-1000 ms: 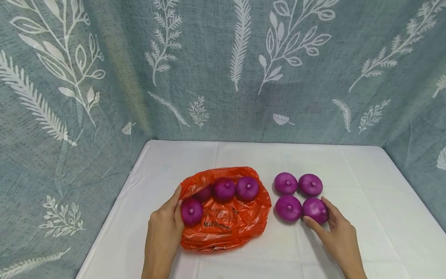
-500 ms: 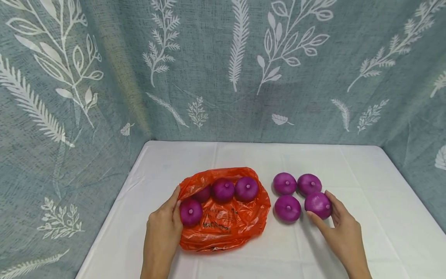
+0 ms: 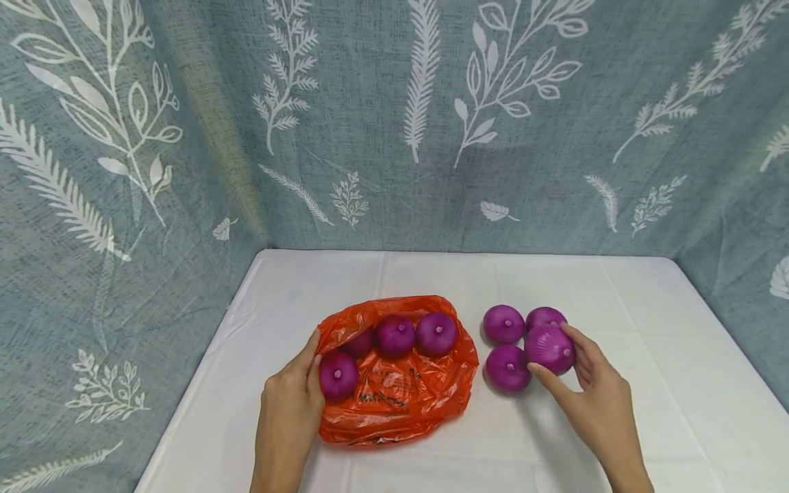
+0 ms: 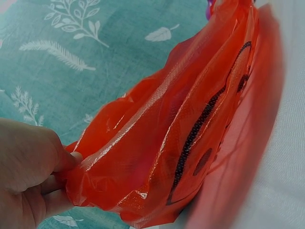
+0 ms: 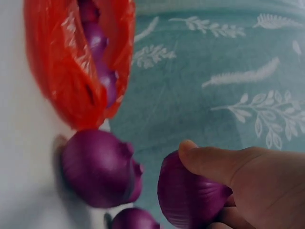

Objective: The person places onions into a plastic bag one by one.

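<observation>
An orange-red plastic bag [image 3: 407, 404] lies open on the table with several purple onions inside, among them a front-left onion [image 3: 338, 375] and one at the right [image 3: 437, 334]. My left hand [image 3: 288, 404] pinches the bag's left edge; in the left wrist view thumb and fingers [image 4: 62, 160] grip the thin plastic. To the right of the bag, my right hand [image 3: 594, 400] holds a purple onion [image 3: 548, 348] between thumb and fingers, raised off the table. Beside it rest three more: a near onion [image 3: 509, 370], a far-left onion [image 3: 503, 324] and a partly covered far-right onion [image 3: 545, 316].
A white cloth covers the table [image 3: 647, 329]. Behind and at both sides hangs a blue-green curtain [image 3: 382, 123] with white leaf prints, meeting the table's back edge.
My right hand has lifted the near-right onion from its place, first a little to the right, then up and back leftward over the others. My left hand stays on the bag.
</observation>
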The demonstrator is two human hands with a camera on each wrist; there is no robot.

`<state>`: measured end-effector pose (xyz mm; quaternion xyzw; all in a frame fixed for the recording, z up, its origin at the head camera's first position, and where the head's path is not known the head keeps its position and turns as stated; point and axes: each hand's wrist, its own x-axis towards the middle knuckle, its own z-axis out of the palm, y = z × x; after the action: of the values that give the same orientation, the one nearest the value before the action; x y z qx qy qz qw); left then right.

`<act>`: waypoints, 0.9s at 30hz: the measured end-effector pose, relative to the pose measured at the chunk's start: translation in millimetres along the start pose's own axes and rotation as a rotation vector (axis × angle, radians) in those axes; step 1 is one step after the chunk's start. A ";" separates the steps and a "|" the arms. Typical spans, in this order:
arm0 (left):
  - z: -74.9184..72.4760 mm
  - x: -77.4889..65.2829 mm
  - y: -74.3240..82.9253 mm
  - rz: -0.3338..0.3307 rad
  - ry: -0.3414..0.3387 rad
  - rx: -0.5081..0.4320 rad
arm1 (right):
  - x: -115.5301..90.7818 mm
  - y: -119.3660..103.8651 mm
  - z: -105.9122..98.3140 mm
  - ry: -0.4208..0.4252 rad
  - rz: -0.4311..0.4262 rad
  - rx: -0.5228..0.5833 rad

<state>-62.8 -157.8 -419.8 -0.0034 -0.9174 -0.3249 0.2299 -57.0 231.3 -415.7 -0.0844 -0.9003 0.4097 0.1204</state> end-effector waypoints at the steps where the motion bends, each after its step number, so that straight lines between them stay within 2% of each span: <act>1: 0.1 -0.1 0.0 0.001 0.000 -0.001 | 0.1 -2.8 1.0 -0.001 -0.007 0.007; 10: 0.4 -0.6 -0.4 -0.015 -0.015 0.001 | 1.1 -24.5 12.9 -0.039 -0.051 0.075; 19: -0.3 -0.2 -0.9 0.009 0.004 -0.010 | 2.0 -40.3 27.8 -0.054 -0.160 0.101; 27: 1.1 1.3 -0.1 0.015 -0.001 -0.005 | 0.0 -50.4 41.7 -0.110 -0.194 0.119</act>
<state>-64.4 -157.4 -420.0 -0.0111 -0.9166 -0.3255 0.2320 -71.7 168.6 -404.0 0.0330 -0.8836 0.4528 0.1145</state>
